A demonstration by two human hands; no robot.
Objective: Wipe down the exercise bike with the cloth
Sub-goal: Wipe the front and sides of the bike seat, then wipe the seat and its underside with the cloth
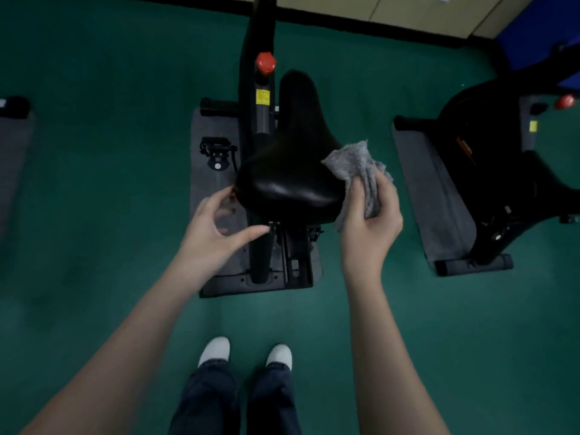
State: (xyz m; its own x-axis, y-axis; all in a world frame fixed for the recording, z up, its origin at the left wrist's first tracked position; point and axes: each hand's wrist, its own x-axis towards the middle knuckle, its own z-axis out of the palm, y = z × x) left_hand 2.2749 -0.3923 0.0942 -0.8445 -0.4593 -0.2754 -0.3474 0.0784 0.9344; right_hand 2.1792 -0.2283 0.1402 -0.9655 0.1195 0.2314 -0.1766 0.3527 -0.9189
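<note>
The exercise bike stands straight ahead, seen from above, with its glossy black saddle (pixel 290 171) in the middle of the view. A red knob (pixel 265 62) sits on the black frame (pixel 263 114) beyond the saddle. My right hand (pixel 370 218) grips a crumpled grey cloth (pixel 356 166) against the saddle's right rear edge. My left hand (pixel 216 227) hovers at the saddle's left rear edge with fingers loosely curved, holding nothing; its fingertips are close to the saddle rim, and the thumb points toward the seat clamp under it.
The bike rests on a grey mat (pixel 213 139) on green carpet, with a black pedal (pixel 216 150) on the left. A second bike (pixel 502 171) on its own mat stands to the right. Another mat edge (pixel 12 142) shows far left. My white shoes (pixel 248 353) are behind the bike.
</note>
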